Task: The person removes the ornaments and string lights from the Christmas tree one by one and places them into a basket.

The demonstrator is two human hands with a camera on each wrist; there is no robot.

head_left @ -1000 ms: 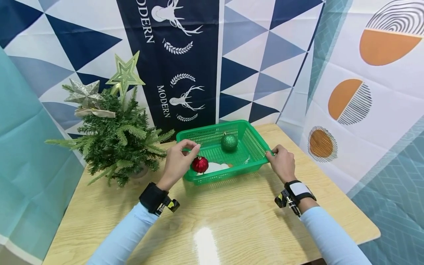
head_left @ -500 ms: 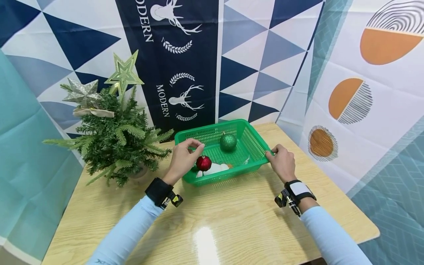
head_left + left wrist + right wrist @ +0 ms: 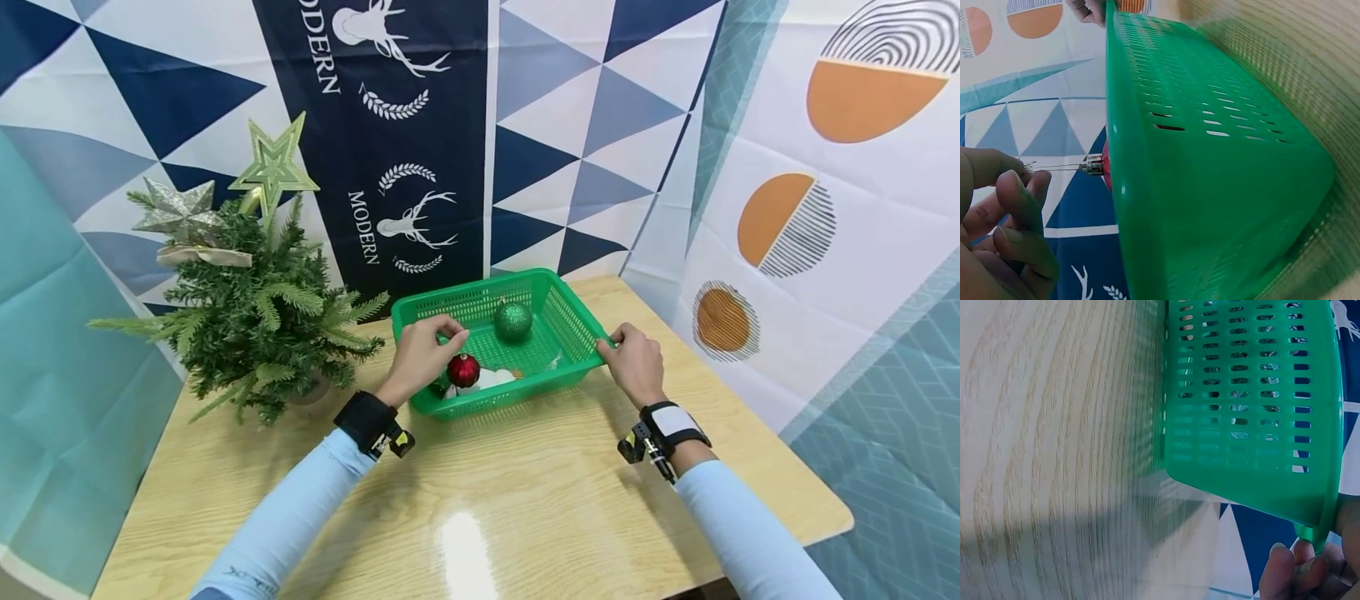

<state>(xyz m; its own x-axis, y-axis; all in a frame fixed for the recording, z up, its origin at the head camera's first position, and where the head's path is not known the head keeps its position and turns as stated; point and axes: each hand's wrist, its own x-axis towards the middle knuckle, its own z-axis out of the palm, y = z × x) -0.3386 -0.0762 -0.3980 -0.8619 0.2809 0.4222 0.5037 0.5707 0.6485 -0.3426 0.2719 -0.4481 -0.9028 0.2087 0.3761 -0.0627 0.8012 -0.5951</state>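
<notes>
My left hand pinches the thin thread of a red Christmas bauble at the left end of a green plastic basket. In the left wrist view the thread runs taut from the fingertips to the bauble's silver cap; most of the bauble is hidden behind the basket wall. My right hand grips the basket's right front corner, with fingers curled under the rim in the right wrist view. Inside the basket lie a glittery green bauble and a white item, partly covered by the red bauble.
A small artificial Christmas tree stands left of the basket, its branches reaching close to the basket's left end. It carries a pale green star and a silver star. Patterned cloths hang behind the wooden table.
My left hand has moved a little to the right, carrying the red bauble further in over the basket. The right hand keeps its hold on the corner. The head view has shifted slightly.
</notes>
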